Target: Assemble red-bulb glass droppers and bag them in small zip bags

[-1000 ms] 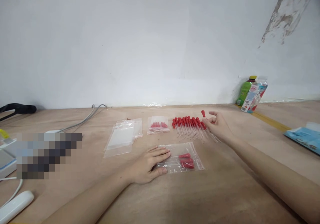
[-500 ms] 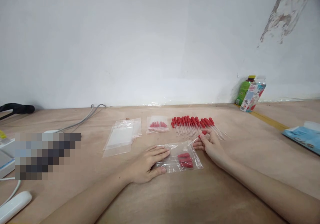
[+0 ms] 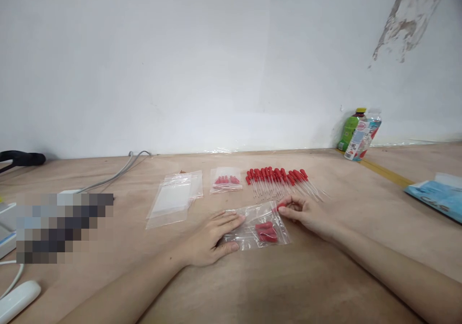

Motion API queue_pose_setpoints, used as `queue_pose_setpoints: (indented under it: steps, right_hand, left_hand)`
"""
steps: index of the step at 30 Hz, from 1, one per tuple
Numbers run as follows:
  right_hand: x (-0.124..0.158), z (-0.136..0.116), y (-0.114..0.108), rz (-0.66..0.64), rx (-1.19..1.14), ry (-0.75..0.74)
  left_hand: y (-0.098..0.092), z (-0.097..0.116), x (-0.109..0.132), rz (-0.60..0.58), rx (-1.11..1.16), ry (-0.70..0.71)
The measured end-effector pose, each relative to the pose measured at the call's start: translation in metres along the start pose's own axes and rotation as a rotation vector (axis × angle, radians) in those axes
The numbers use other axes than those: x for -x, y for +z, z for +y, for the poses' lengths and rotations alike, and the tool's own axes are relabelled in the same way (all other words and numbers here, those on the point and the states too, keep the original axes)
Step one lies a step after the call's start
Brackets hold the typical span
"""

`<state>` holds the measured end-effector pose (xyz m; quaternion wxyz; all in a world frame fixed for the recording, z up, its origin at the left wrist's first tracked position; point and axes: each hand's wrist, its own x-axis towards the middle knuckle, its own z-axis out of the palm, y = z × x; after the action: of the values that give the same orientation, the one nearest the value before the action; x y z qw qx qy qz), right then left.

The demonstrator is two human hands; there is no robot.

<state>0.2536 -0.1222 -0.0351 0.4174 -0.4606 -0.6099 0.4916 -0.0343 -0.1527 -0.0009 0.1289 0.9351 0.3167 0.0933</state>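
Observation:
A clear zip bag (image 3: 249,239) lies flat on the table, with a few red-bulbed droppers (image 3: 266,232) inside. My left hand (image 3: 214,237) rests on the bag's left end, fingers stretched out and pressing it down. At the bag's right-hand opening, my right hand (image 3: 303,213) pinches one dropper by its red bulb (image 3: 280,207). The dropper's thin glass tube points left into the bag. Just behind the right hand, a row of several loose droppers (image 3: 276,174) lies with bulbs away from me.
Flat, unfilled zip bags (image 3: 171,196) are stacked at the left. Beside them lies a filled bag (image 3: 226,179) of droppers. Two bottles (image 3: 355,134) stand against the wall at the right, and a blue packet (image 3: 436,196) is at the far right. A grey cable (image 3: 115,172) runs along the left.
My right hand has moved left and slightly down, sliding the dropper's tube into the bag opening. My left hand stays flat on the bag.

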Motion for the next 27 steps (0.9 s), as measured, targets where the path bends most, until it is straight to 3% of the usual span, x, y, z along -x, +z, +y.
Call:
queue_pose_setpoints:
  steps: [7,13,17,19,23,27]
  right_hand:
    - [0.001,-0.009,0.01,-0.214,0.27,-0.272]
    - [-0.004,0.004,0.029,-0.028,0.27,-0.223]
    - [-0.008,-0.004,0.014,-0.04,0.466,-0.293]
    - [-0.015,-0.012,-0.006,0.107,0.573,-0.235]
    - [-0.038,-0.018,-0.054,0.552,0.845,-0.091]
    - [-0.058,-0.011,-0.076,0.621,0.958,0.066]
  left_hand:
    - [0.0,0.0,-0.002,-0.006,-0.013,0.002]
    - [-0.001,0.001,-0.002,-0.005,-0.014,-0.013]
    - [0.0,0.0,-0.002,-0.011,-0.003,-0.003]
    - [0.001,-0.001,-0.002,-0.012,0.002,0.003]
    - [0.001,-0.002,-0.002,-0.007,0.01,0.015]
    - [0.001,-0.003,-0.001,-0.005,0.008,0.019]
